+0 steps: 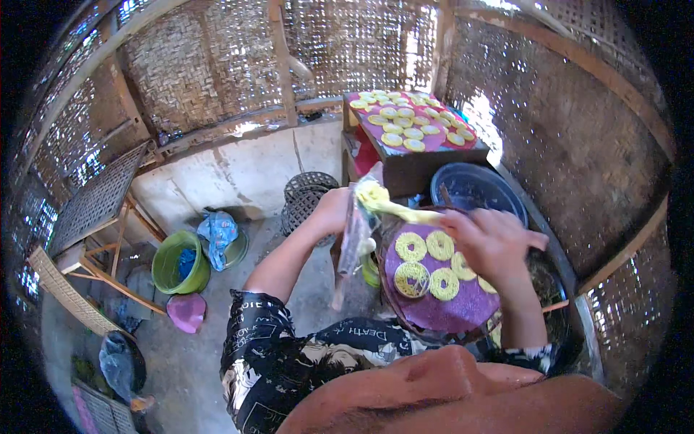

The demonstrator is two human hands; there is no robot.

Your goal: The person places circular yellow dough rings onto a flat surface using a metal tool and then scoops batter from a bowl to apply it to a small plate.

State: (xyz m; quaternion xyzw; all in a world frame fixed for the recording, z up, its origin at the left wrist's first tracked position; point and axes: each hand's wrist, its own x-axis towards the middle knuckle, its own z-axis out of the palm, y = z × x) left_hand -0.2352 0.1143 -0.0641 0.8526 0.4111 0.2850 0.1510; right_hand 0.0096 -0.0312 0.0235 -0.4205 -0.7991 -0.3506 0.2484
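Note:
My left hand [333, 210] is closed around a clear plastic bag [352, 244] whose open top shows yellow dough [373, 195]. My right hand [490, 233] grips a stick-like tool [537, 240], its far part coated with the same dough and reaching into the bag's mouth. Below my right hand lies a round tray [386, 293] with a purple sheet [450, 320]. Several yellow dough rings [444, 283] rest on the sheet, and a round ring mould [412, 280] surrounds one of them. My right hand hides part of the tray.
Beyond the tray stand a dark blue basin [477, 179] and a table [434, 157] bearing many yellow rings. Black woven baskets [308, 200] stand by the wall. On the left floor are a green bucket [180, 263] and a pink sheet [186, 313].

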